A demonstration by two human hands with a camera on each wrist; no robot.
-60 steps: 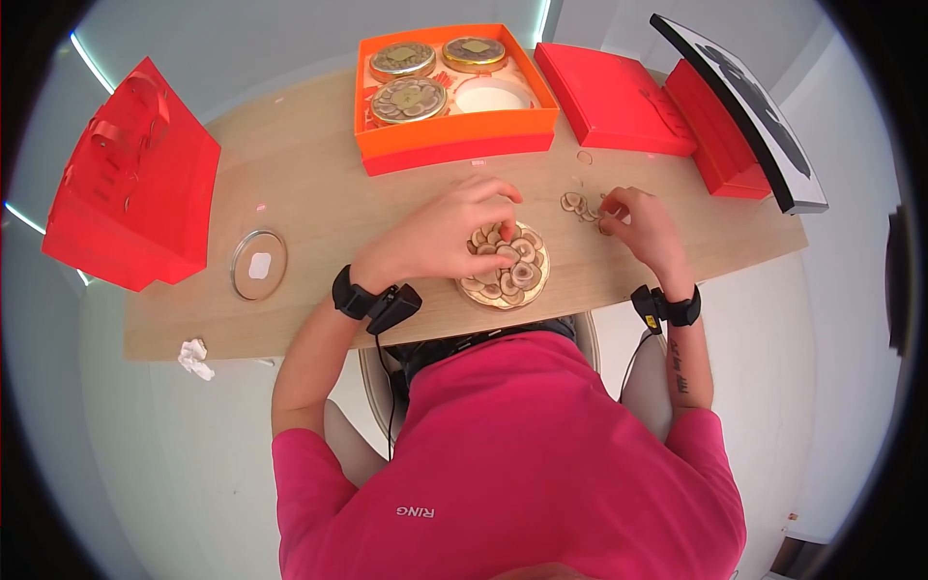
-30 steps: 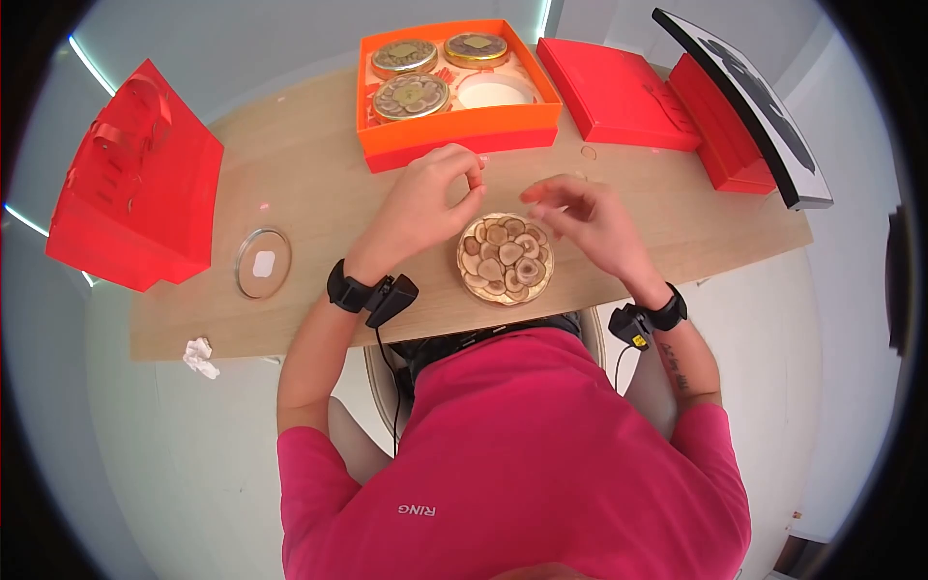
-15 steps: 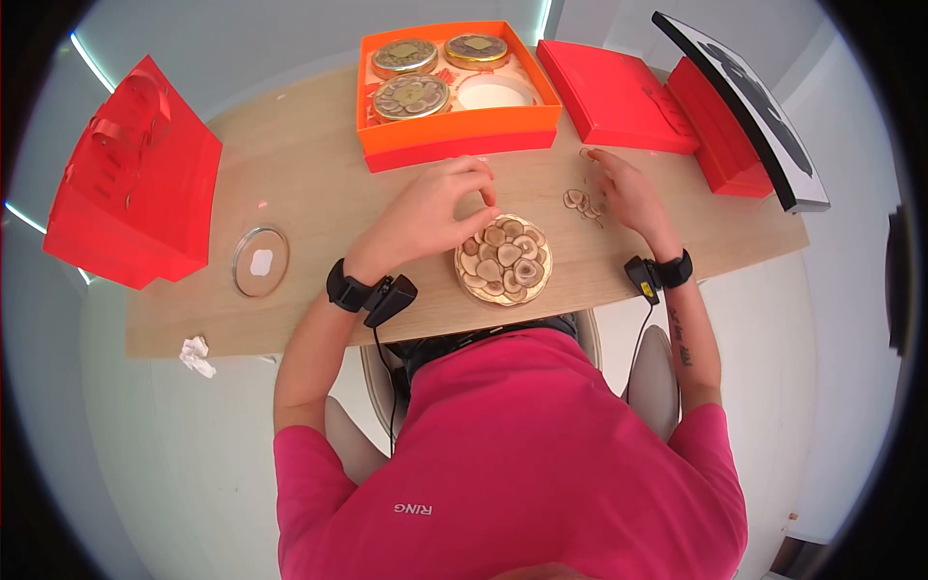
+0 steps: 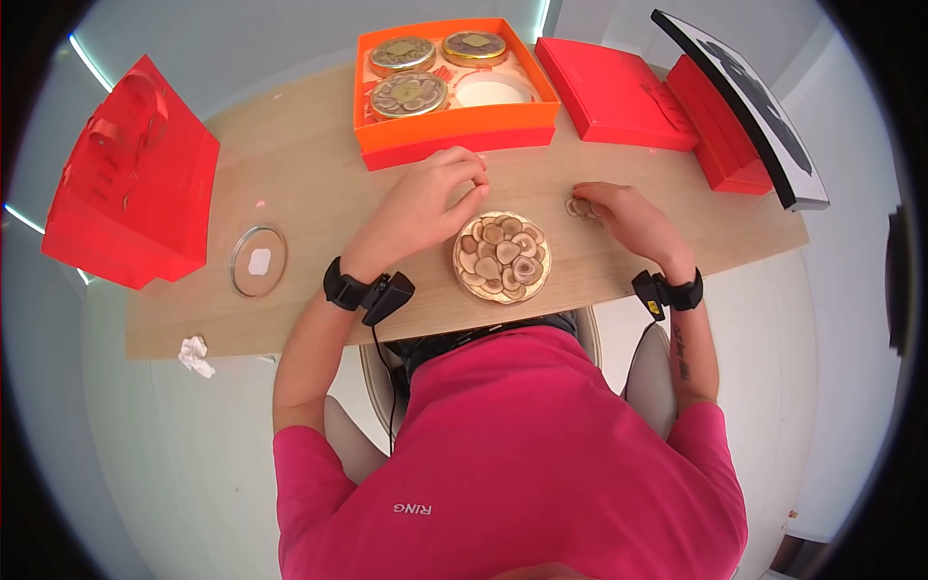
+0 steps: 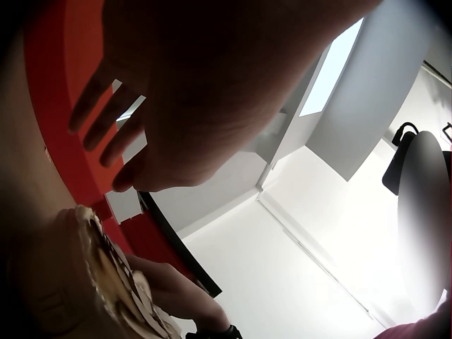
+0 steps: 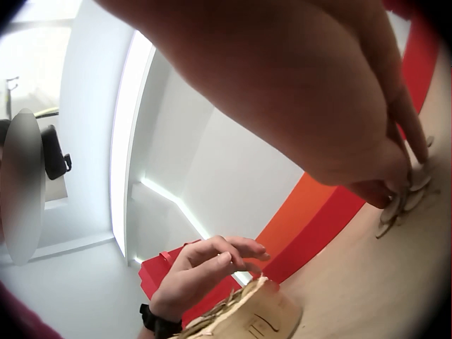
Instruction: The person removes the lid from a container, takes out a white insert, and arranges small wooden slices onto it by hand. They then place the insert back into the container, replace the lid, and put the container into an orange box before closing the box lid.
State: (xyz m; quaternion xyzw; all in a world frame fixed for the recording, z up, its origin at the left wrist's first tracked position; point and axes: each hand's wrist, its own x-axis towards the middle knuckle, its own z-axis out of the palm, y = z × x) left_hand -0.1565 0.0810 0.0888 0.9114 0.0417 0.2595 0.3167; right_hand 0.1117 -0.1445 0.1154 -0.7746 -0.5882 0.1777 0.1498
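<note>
A round tub (image 4: 503, 300) piled with overlapping dried brown slices (image 4: 508, 253) stands near the table's front edge. My left hand (image 4: 425, 205) hovers just left of and behind it, fingers loosely bent and holding nothing. To the tub's right, my right hand (image 4: 633, 220) reaches down to a small group of loose slices (image 4: 582, 208) on the table. In the right wrist view, its thumb and fingers (image 6: 422, 145) come down around these loose slices (image 6: 406, 200) and pinch at them; part of the grip is hidden behind the hand.
Behind stands an orange-red box (image 4: 454, 145) with several round gold-rimmed tins (image 4: 410, 94) and a round white recess (image 4: 493, 90). A red lid (image 4: 619, 92) lies right of it, beside a tilted framed panel (image 4: 744, 106). Left are a red bag (image 4: 135, 184), a clear lid (image 4: 259, 262) and crumpled tissue (image 4: 196, 357).
My right hand moves from the loose slices to above the tub, back towards the rubber band, then down to the loose slices. My left hand draws back from over the tub.
</note>
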